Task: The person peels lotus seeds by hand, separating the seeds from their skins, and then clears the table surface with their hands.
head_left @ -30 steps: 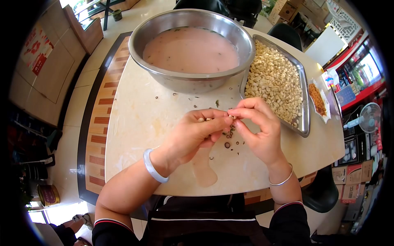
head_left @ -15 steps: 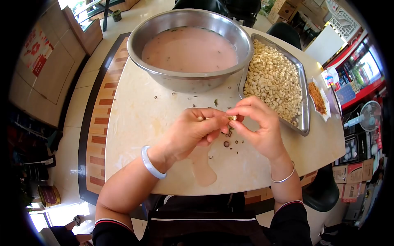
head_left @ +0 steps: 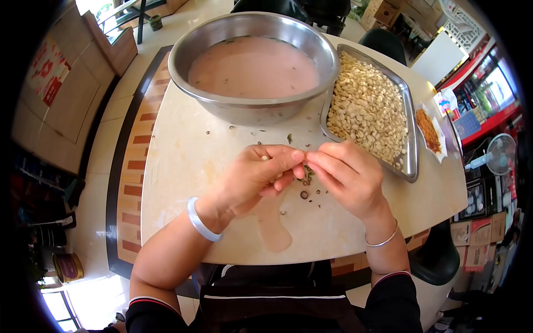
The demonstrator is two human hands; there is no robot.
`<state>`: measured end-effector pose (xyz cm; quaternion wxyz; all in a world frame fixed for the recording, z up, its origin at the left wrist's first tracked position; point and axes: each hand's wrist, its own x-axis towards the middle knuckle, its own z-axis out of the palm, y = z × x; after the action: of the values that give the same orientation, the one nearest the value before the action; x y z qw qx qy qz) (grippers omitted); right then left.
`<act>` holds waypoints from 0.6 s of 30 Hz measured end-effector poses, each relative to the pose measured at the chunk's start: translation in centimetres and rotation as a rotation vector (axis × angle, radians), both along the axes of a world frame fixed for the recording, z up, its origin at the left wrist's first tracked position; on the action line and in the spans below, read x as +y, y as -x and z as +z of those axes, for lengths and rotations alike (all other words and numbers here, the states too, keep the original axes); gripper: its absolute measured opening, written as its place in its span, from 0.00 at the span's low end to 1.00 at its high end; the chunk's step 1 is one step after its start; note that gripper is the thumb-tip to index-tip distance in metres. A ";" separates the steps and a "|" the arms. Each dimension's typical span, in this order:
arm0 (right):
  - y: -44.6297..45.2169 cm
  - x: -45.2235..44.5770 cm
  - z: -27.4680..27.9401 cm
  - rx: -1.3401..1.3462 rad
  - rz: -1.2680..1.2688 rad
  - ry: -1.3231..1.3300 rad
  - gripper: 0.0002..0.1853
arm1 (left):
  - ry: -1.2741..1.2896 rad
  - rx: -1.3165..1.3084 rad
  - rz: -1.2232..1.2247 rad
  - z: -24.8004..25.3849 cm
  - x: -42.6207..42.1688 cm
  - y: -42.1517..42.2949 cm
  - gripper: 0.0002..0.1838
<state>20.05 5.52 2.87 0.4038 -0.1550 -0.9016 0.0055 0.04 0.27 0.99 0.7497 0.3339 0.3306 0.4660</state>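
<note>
My left hand [head_left: 258, 175] is closed above the table, with small pale seeds [head_left: 265, 158] showing in its curled fingers. Thumb and fingertips of my right hand [head_left: 347, 172] pinch together against my left thumb tip; what lies between them is hidden. Just beyond both hands stands a large steel basin [head_left: 252, 114] of cloudy pink liquid [head_left: 255, 66], with dark bits floating in it. To the right, a steel tray [head_left: 411, 144] holds a heap of pale, bean-like seeds [head_left: 366, 105]. Dark rings and greenish scraps [head_left: 304, 195] lie on the tabletop under my hands.
The pale table [head_left: 183, 161] has a wet patch [head_left: 273, 233] near its front edge. Orange-brown crumbs [head_left: 428, 130] lie on a white sheet right of the tray. Dark chairs [head_left: 384, 44] stand around the table, and a small fan [head_left: 499, 150] is at the far right.
My right fingers have closed in against my left fingertips, covering the pale seed that showed between them. The right hand has turned so that its back shows more.
</note>
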 end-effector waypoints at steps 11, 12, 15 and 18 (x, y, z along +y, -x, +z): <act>-1.2 1.0 -1.4 -0.165 -0.043 0.499 0.09 | 0.033 0.169 0.143 -0.1 0.5 0.0 0.12; -1.0 0.4 -0.7 -0.143 -0.089 0.599 0.09 | 0.040 0.175 0.145 -0.3 0.5 0.0 0.12; -0.4 -0.3 -0.6 0.009 -0.122 0.783 0.11 | 0.048 0.176 0.088 -0.5 0.5 0.0 0.12; 0.0 -0.9 -0.2 0.056 -0.098 0.894 0.11 | 0.042 0.157 0.068 -0.3 0.3 0.1 0.13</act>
<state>20.04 4.66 2.62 0.3212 -0.3566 -0.7909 0.3796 -0.09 0.60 0.69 0.7122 0.3421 0.4091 0.4565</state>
